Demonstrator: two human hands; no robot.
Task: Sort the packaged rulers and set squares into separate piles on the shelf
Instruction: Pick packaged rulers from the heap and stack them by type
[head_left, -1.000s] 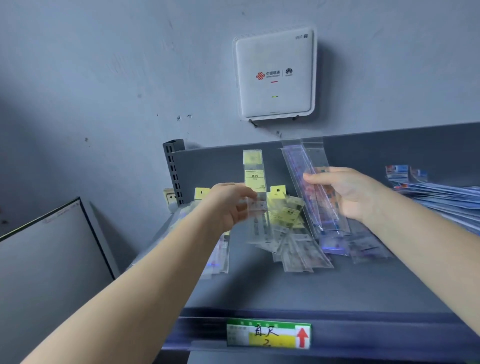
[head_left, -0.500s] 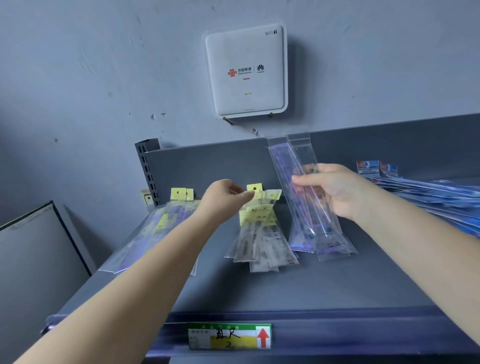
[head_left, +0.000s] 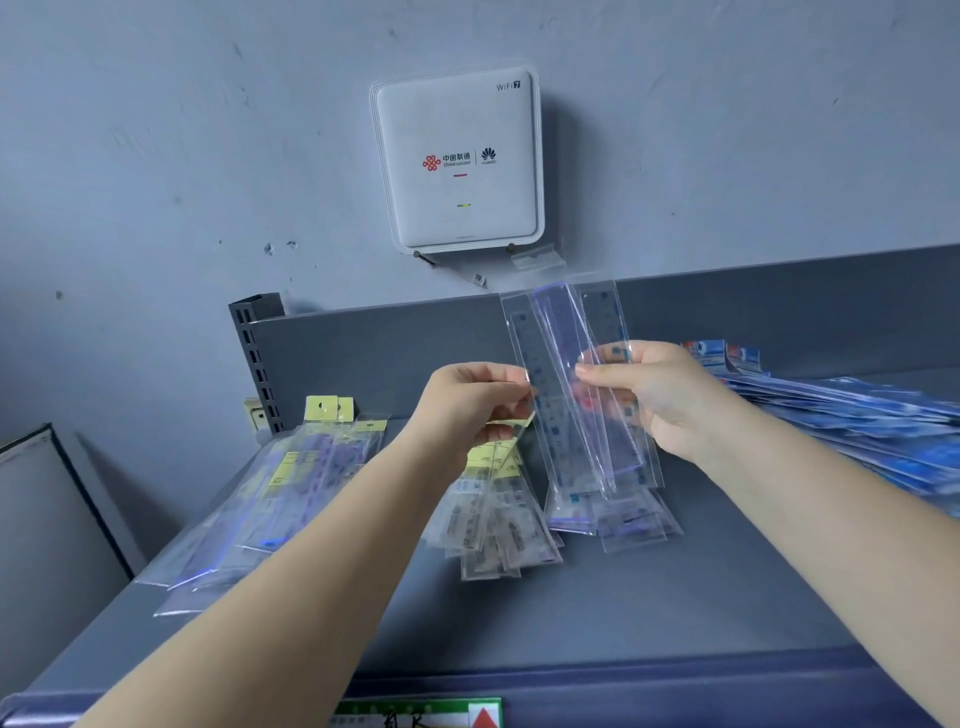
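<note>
My right hand (head_left: 660, 395) holds a fan of clear-sleeved rulers (head_left: 571, 374) upright above the grey shelf (head_left: 649, 597). My left hand (head_left: 467, 400) pinches the left edge of the leftmost sleeve in that fan. Under the left hand lies a pile of short yellow-tagged packs (head_left: 498, 525). More clear sleeves (head_left: 623, 519) lie under the held fan. A pile of long yellow-tagged packs (head_left: 270, 499) lies at the shelf's left end. Blue printed packs (head_left: 852, 421) are stacked at the right.
A white wifi box (head_left: 457, 161) hangs on the wall above the shelf's grey back panel (head_left: 374, 353). A slotted upright (head_left: 260, 364) stands at the back left corner. A price label (head_left: 415, 717) sits on the front rail. A grey panel (head_left: 47, 525) stands at lower left.
My left hand let go of a yellow-tagged pack onto the middle pile, then moved right and took the edge of the clear sleeves. My right hand raised the fan slightly.
</note>
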